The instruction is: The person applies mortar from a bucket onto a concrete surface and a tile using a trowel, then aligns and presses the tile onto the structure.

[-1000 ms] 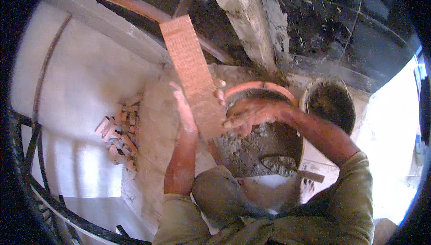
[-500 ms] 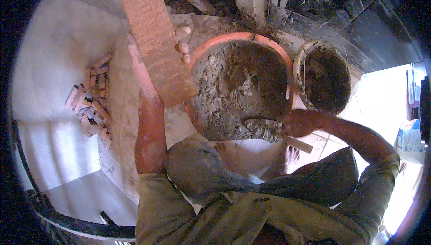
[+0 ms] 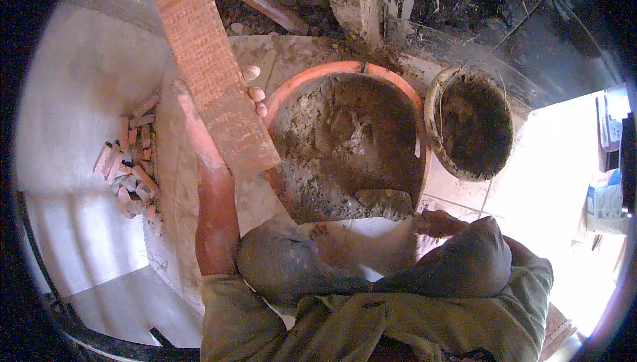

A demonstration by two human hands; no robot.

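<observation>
My left hand (image 3: 204, 138) grips a long, flat orange-red brick (image 3: 215, 73) from beneath, its thumb along the left edge and fingertips showing at the right edge. The brick slants above the left side of an orange-rimmed tub (image 3: 302, 76), and its near end is darker. Grey-brown wet mortar (image 3: 332, 140) fills much of the tub. Down at the tub's near right edge, my right hand (image 3: 438, 223) is closed on a trowel (image 3: 386, 203). The trowel's blade lies over the mortar, with some mortar on it; its handle is hidden by the hand.
Right of the tub stands a mortar-crusted bucket (image 3: 435, 120) with a wire handle. Broken bricks (image 3: 138, 156) lie heaped at the left. A pale post (image 3: 371, 3) rises beyond the tub. A white and blue sack (image 3: 604, 203) is at far right. My knees (image 3: 275, 249) are close to the tub.
My right hand and the trowel have drawn back toward me, and the right elbow has dropped behind the knee. The left hand still holds the brick, shifted slightly left in view.
</observation>
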